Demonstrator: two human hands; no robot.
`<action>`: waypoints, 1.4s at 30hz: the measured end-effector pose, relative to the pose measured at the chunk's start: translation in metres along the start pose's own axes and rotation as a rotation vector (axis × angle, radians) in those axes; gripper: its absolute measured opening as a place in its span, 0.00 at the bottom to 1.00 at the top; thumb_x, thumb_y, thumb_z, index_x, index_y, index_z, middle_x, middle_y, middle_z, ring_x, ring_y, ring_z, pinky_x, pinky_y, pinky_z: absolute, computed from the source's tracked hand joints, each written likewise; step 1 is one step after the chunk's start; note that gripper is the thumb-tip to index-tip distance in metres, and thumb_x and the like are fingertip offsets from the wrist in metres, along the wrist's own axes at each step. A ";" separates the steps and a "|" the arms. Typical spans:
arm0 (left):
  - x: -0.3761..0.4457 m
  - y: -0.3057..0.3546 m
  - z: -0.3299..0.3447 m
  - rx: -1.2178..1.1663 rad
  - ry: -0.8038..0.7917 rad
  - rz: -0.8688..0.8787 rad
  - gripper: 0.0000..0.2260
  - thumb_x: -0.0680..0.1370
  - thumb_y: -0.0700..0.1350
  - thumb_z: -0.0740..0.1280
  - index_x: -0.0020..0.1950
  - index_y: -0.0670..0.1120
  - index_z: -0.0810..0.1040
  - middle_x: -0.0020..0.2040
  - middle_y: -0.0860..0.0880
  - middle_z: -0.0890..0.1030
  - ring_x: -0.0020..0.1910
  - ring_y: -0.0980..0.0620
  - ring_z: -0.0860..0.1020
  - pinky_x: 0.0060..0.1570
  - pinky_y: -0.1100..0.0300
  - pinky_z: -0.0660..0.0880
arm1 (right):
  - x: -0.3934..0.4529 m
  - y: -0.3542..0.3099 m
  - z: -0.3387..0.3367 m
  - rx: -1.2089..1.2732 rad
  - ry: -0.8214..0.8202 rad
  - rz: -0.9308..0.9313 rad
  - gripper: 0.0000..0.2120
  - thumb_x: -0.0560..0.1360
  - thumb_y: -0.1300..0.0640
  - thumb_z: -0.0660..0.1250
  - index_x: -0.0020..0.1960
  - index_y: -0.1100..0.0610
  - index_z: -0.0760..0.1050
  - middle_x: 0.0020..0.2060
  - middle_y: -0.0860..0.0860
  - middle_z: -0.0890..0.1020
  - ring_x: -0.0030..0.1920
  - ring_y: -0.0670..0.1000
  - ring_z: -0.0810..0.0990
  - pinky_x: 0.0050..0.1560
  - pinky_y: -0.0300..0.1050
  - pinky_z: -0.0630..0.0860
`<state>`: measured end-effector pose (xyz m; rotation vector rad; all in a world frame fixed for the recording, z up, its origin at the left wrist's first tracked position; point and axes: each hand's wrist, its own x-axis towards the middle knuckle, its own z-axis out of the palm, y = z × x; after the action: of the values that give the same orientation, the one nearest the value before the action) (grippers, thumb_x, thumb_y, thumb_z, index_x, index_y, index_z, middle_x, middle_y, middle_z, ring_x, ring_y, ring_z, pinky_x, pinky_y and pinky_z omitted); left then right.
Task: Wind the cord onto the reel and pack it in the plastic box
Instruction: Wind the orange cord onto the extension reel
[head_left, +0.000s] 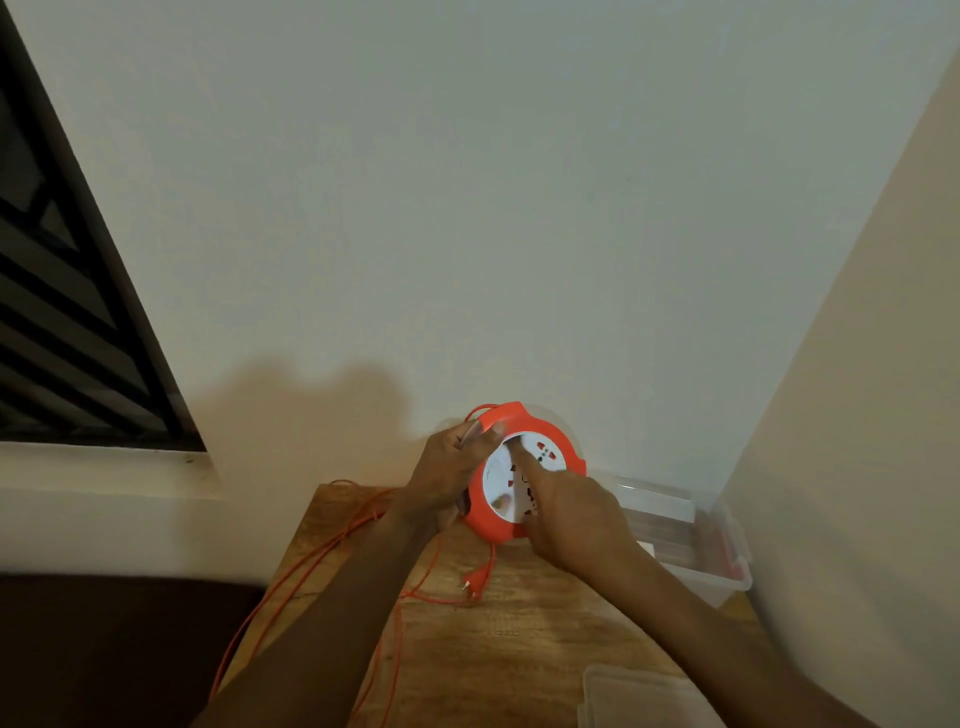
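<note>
An orange cord reel (563, 457) with a white socket face (501, 480) is held up above a wooden table (509, 644). My left hand (447, 475) grips the reel's left rim, thumb on the top edge. My right hand (569, 512) lies over the white face, its index finger stretched out and pressing on it. The orange cord (317, 551) trails loose across the table's left edge and down out of view. Its plug (475, 577) hangs just below the reel. The clear plastic box (691, 540) stands open at the table's back right.
A clear plastic lid (644, 696) lies at the table's front right corner. Pale walls close in behind and on the right. A dark barred window (67, 312) is at the left above a ledge. Dark furniture (104, 649) sits left of the table.
</note>
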<state>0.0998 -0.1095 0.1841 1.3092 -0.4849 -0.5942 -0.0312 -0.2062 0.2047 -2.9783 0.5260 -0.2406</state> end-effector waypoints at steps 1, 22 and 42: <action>0.001 -0.003 -0.001 -0.033 0.018 -0.006 0.06 0.79 0.52 0.73 0.48 0.53 0.88 0.49 0.47 0.90 0.46 0.47 0.89 0.39 0.57 0.84 | 0.001 -0.001 -0.001 0.172 -0.023 0.076 0.42 0.74 0.49 0.69 0.79 0.46 0.46 0.64 0.53 0.78 0.53 0.54 0.82 0.51 0.50 0.80; -0.005 0.001 -0.015 -0.076 -0.110 -0.084 0.20 0.74 0.57 0.72 0.57 0.43 0.84 0.51 0.40 0.88 0.44 0.42 0.87 0.44 0.49 0.86 | -0.011 0.005 -0.028 -0.102 0.044 -0.342 0.16 0.69 0.59 0.73 0.56 0.48 0.80 0.67 0.50 0.69 0.61 0.56 0.73 0.47 0.50 0.79; -0.014 0.006 -0.012 -0.016 -0.128 -0.095 0.17 0.80 0.51 0.72 0.60 0.39 0.83 0.54 0.36 0.87 0.47 0.40 0.87 0.45 0.47 0.86 | -0.025 0.002 -0.016 -0.450 -0.041 -0.469 0.22 0.80 0.57 0.62 0.71 0.45 0.64 0.78 0.61 0.49 0.67 0.67 0.67 0.61 0.60 0.70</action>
<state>0.0975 -0.0906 0.1875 1.2895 -0.5234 -0.7632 -0.0574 -0.2010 0.2164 -3.4994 -0.1609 -0.1047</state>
